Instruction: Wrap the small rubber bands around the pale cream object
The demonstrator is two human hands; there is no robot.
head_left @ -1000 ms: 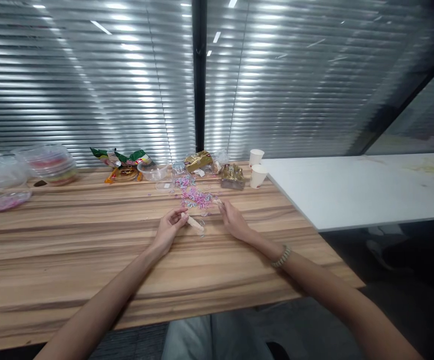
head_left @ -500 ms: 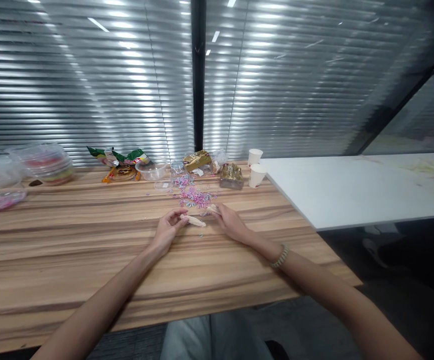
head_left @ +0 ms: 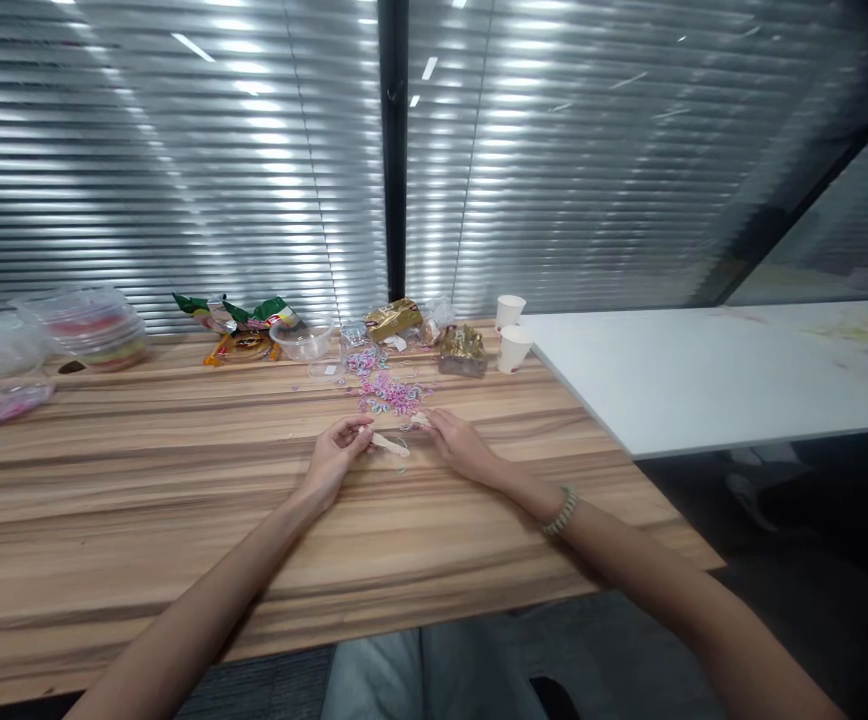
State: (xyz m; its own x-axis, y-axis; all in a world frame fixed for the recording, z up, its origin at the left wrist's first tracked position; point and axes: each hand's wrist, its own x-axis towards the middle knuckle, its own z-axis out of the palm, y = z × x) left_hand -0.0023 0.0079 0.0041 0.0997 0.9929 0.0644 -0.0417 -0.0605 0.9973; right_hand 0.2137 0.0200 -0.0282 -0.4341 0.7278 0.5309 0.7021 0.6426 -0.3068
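Observation:
My left hand (head_left: 335, 458) pinches one end of a slim, cream-coloured strip (head_left: 389, 445) between thumb and fingers. Its free end points right, low over the wooden table; what it is made of is too small to tell. Beyond the strip's tip, my right hand (head_left: 460, 446) has its fingers closed on a small pale lump (head_left: 420, 419), partly hidden by them. A heap of pink, purple and pale blue small rings (head_left: 393, 393) lies just past both hands. One tiny loose ring (head_left: 402, 471) rests nearer to me, below the strip.
Behind the heap stand a clear plastic bowl (head_left: 303, 342), gold wrappers (head_left: 392, 319), a gold-topped packet (head_left: 462, 352) and two paper cups (head_left: 513, 350). Stacked plastic tubs (head_left: 93, 330) are at the left. A white table (head_left: 674, 385) adjoins the wooden table (head_left: 179, 480) at right.
My left hand and its strip have shifted very slightly left, and the strip's free end tilts a little lower. My right hand barely moves, staying closed on the pale lump.

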